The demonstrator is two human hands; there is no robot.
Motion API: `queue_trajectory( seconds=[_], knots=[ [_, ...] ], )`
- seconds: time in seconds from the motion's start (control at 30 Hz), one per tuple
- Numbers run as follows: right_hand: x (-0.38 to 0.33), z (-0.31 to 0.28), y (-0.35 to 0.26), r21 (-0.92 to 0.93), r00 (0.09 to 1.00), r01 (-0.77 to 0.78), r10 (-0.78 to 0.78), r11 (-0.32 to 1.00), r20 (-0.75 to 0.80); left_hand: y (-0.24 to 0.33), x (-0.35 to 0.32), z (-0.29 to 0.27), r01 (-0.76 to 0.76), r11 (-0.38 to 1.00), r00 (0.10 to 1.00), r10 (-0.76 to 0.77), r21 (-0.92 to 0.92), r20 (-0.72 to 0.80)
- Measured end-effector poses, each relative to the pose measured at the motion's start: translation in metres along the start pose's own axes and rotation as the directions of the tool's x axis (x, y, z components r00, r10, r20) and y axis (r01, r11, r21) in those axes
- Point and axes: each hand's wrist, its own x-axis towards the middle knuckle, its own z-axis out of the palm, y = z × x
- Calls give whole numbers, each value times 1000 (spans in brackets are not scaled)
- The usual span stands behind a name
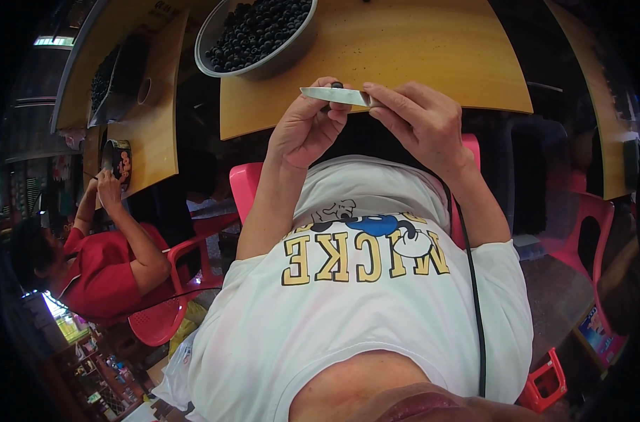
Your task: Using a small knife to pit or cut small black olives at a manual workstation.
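Observation:
In front of me, at the table's near edge, both hands are raised close together. My right hand [422, 119] is closed round the handle of a small knife [334, 95], its pale blade pointing left. The fingers of my left hand [309, 126] pinch a small dark round piece [337, 85], partly hidden behind the blade. I cannot tell whether the edge cuts into it. Beyond my left hand stands a clear plastic bowl [295, 50] heaped with dark, round, berry-like pieces [256, 35].
The yellow wooden table [418, 42] has dark crumbs on it. To the left, a person in red [112, 274] works at another table [161, 119] with a dark tin [121, 163] and a black tray [119, 84]. A red chair [587, 225] and a red stool [545, 380] stand to the right.

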Motion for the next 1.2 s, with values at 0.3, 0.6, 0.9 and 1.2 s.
queue_trajectory(
  seconds=[0.3, 0.6, 0.9, 1.2],
  knots=[
    [-3, 2, 11, -57, 1000, 26, -26, 998, 4, 4, -1, 0, -89, 983, 977, 55, 160, 208],
    [-7, 6, 44, 67, 923, -345, 351, 936, -158, 1, -3, 4, -56, 998, 998, 54, 27, 40],
    [-11, 8, 48, 280, 840, -482, 529, 831, -124, 11, -14, 3, 3, 996, 976, 16, -87, 215],
    [-13, 10, 47, 285, 843, -497, 533, 820, -64, 79, -5, 19, -129, 980, 991, 120, -155, -68]
  ],
)
